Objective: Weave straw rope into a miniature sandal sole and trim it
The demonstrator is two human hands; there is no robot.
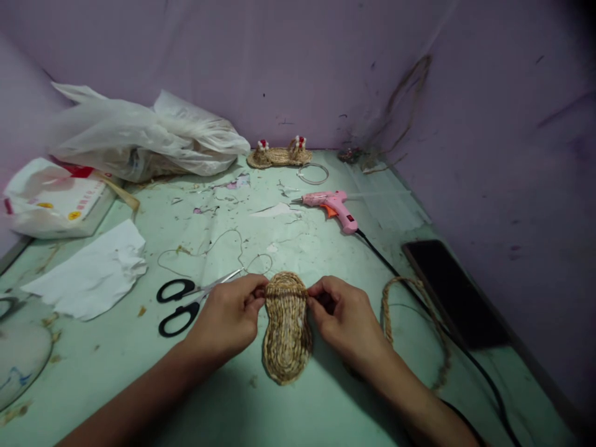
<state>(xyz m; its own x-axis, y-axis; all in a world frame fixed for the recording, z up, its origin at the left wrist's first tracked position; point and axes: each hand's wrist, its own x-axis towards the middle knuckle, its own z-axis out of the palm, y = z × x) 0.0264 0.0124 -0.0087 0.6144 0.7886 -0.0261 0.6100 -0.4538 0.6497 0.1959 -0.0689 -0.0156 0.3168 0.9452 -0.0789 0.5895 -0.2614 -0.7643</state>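
A small sole-shaped piece of coiled straw rope (287, 335) lies on the pale green table, its long side running away from me. Across its far part runs a strip of braided rope (285, 290). My left hand (237, 310) pinches the strip's left end at the sole's edge. On the opposite edge my right hand (342, 310) pinches the right end, thumb against fingers. Black-handled scissors (193, 301) lie just left of my left hand, blades pointing to the far right. A loop of thick twisted rope (387, 310) rests beyond my right forearm.
A pink glue gun (330, 208) trails its black cord past a dark phone (454, 292) at right. Finished straw slippers with beads (279, 157) and a wire ring (313, 174) sit at the back. Plastic bags (153, 133), a white box (79, 202) and torn paper (95, 270) occupy the left.
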